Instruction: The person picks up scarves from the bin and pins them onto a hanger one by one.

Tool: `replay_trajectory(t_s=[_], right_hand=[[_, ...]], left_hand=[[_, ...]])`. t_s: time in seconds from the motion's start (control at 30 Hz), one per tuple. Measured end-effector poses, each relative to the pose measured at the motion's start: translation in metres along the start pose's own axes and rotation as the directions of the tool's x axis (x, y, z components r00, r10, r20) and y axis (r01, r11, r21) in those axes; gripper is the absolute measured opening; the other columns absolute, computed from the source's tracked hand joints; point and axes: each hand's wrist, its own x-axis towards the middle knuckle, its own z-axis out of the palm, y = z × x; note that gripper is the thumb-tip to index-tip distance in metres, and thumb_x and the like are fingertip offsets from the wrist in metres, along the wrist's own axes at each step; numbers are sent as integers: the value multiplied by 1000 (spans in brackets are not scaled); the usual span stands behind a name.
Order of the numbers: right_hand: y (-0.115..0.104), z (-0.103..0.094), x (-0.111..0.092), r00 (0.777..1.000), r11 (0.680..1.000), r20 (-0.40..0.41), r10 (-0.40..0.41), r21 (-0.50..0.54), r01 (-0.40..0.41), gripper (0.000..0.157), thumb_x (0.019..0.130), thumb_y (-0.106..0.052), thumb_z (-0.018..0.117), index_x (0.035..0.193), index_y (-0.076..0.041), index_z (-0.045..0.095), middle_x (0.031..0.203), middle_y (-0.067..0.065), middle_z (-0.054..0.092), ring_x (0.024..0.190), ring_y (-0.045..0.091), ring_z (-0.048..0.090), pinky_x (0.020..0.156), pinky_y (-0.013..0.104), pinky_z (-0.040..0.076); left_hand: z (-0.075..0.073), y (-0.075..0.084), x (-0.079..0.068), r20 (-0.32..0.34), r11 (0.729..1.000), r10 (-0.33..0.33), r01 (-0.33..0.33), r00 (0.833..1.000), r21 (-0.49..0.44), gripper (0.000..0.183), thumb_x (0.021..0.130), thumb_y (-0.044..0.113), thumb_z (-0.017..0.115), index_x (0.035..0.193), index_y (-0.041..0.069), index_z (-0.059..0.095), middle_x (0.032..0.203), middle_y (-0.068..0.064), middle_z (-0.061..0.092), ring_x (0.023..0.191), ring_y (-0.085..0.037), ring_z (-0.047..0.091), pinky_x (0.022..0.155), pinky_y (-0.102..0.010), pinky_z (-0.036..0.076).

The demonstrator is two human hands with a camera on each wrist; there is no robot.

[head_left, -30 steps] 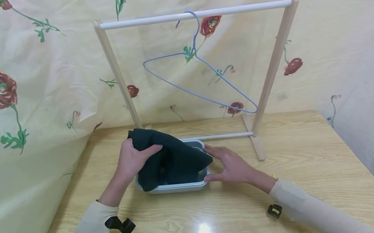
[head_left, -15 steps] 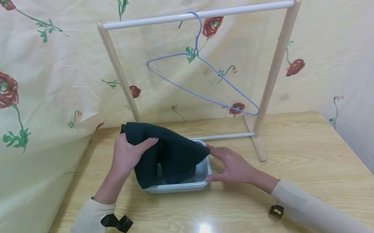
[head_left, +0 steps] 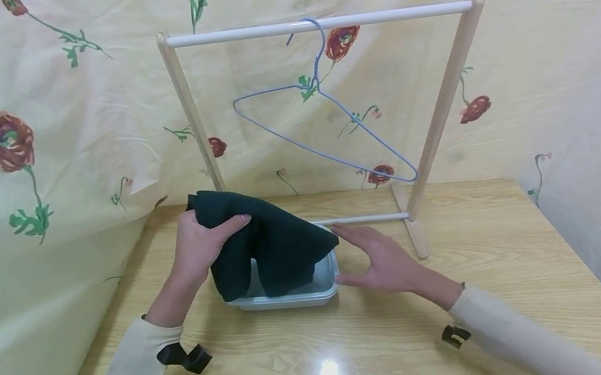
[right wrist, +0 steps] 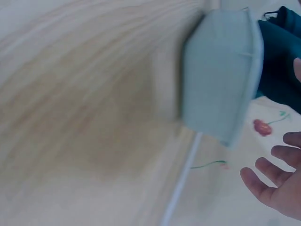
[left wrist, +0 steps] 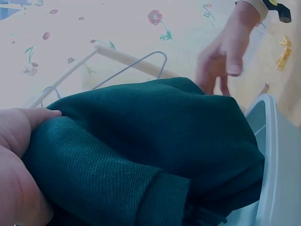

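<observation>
My left hand holds up one end of a folded dark green cloth garment, thumb on top. The fabric droops over a light grey-blue plastic basin, and its lower folds hang inside. In the left wrist view the garment fills the middle and the basin wall stands at the right. Beside the basin's right end is my right hand, fingers spread and thumb near the rim. The right wrist view shows this hand apart from the basin, gripping nothing.
A wooden rack with a white top bar stands behind the basin. From the bar hangs a blue wire hanger. A small yellow object lies on the wooden table. Flower-printed cloth encloses the table.
My left hand has moved up and leftward, lifting the garment's end higher. My right hand has drawn slightly back to the right, its fingers spreading away from the basin's rim.
</observation>
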Motion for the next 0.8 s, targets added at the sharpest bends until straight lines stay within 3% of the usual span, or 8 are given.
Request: replay_trajectory(t_s=[0.2, 0.33, 0.47, 0.63, 0.8], right_hand=[[-17, -33, 2, 996, 1000, -83, -28, 8, 29, 79, 89, -39, 79, 153, -7, 46, 152, 13, 52, 131, 35, 57, 103, 53, 49], [-28, -55, 7, 991, 995, -134, -22, 98, 35, 68, 90, -29, 80, 148, -7, 52, 143, 14, 60, 116, 32, 66, 90, 47, 58], [-38, -76, 14, 982, 975, -186, -17, 215, 58, 59, 90, -18, 80, 143, -7, 57, 136, 11, 65, 118, 28, 66, 88, 39, 59], [-48, -100, 24, 961, 942, -277, -4, 321, 97, 51, 89, -5, 79, 137, -6, 63, 132, 10, 68, 113, 24, 68, 86, 26, 58], [-53, -124, 37, 926, 948, -377, -5, 292, 124, 43, 88, -2, 79, 130, -4, 68, 124, 10, 72, 104, 10, 69, 85, 18, 55]], left_hand=[[1, 5, -3, -7, 1000, 11, -11, 1000, -17, 33, 86, 24, 84, 103, 2, 67, 96, 0, 69, 91, -21, 62, 77, -30, 52], [2, 7, -4, 4, 999, 28, -28, 1000, -31, 32, 87, 22, 83, 104, 1, 67, 96, 1, 70, 91, -21, 63, 77, -30, 53], [4, 6, -3, 14, 999, 37, -36, 999, -31, 31, 87, 22, 83, 105, 2, 67, 97, 1, 70, 92, -21, 64, 78, -31, 53], [7, 6, -3, 19, 999, 40, -39, 999, -28, 34, 88, 23, 82, 109, 2, 67, 101, -3, 70, 95, -23, 63, 80, -32, 52], [11, 8, -3, 32, 999, 44, -44, 999, -19, 35, 88, 25, 82, 110, 2, 66, 104, -6, 70, 95, -24, 64, 80, -32, 53]])
